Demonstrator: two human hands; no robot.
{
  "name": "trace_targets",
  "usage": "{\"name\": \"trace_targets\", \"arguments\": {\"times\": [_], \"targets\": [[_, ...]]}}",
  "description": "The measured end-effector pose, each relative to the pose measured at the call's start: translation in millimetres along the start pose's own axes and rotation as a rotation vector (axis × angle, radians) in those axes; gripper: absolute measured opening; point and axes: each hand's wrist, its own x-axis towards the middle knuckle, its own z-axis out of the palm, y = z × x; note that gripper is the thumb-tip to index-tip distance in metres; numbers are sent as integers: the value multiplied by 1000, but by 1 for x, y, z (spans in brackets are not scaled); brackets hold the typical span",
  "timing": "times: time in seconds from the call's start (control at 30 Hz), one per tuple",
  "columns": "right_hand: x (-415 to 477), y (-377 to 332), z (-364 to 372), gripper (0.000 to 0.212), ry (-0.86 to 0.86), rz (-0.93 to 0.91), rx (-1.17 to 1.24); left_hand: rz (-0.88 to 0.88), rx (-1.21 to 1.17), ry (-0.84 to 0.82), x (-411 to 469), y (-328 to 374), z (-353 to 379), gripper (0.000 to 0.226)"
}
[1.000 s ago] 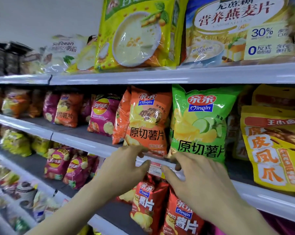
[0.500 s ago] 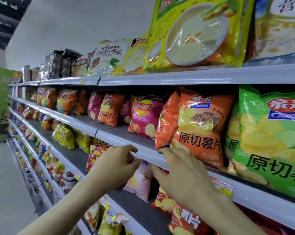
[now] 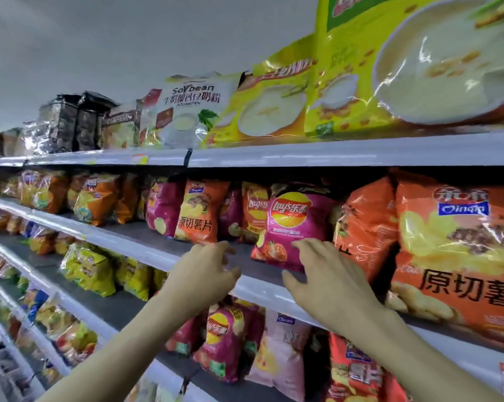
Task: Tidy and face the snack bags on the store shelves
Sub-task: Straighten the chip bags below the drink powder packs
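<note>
A pink Lay's chip bag (image 3: 291, 224) stands on the middle shelf (image 3: 146, 250), set back from the front edge. My right hand (image 3: 326, 277) reaches to its lower right corner, fingers relaxed and touching the bag's bottom. My left hand (image 3: 207, 274) hovers over the shelf edge to the bag's left, fingers loosely curled, holding nothing. An orange Oinqin chip bag (image 3: 198, 213) stands left of the pink bag. Two larger orange bags (image 3: 453, 250) stand to its right.
The top shelf (image 3: 303, 153) carries yellow soup-mix bags (image 3: 404, 68) and a soybean powder bag (image 3: 187, 108). Lower shelves hold yellow, pink and red chip bags (image 3: 224, 340). The aisle floor lies at far left.
The view has swung left along the shelf. Both hands left the shelf edge under the orange and green bags and moved left and up to the pink Lay's bag.
</note>
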Motion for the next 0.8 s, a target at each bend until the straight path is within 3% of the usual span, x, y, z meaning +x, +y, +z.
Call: {"name": "trace_targets", "arguments": {"times": [0.23,0.43,0.8], "targets": [[37,-10,31,82,67,122,50,-20,19,-40,44,-48,6,52],[66,-10,52,106,16,267,292,-64,33,-6,71,-80,16,58],[95,-3,72,124,-14,416,381,-208,-76,57,154,-129,22,92]]}}
